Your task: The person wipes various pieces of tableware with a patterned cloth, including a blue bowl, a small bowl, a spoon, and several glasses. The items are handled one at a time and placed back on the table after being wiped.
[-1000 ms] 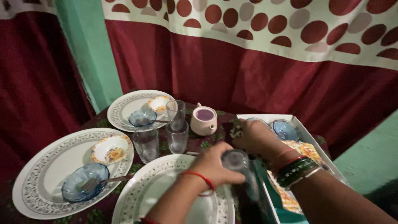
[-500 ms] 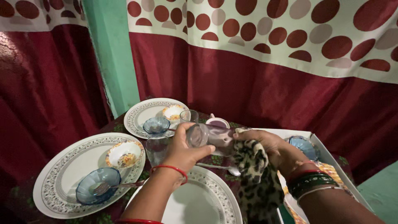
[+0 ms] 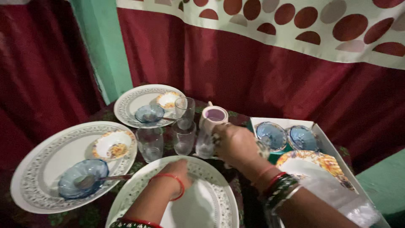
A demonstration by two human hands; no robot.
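Right hand [image 3: 236, 143] grips a clear glass [image 3: 205, 145] standing by two others [image 3: 184, 137]; left hand [image 3: 179, 173] lies flat on the bare near plate [image 3: 211, 202], whereas two plates [image 3: 50, 160] already hold bowls

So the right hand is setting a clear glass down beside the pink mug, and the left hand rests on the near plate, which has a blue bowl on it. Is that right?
Not quite. In the head view the near plate under the left hand carries no bowl; the blue bowl with a spoon sits on the large plate to the left. The right hand is at the clear glass beside the pink mug.
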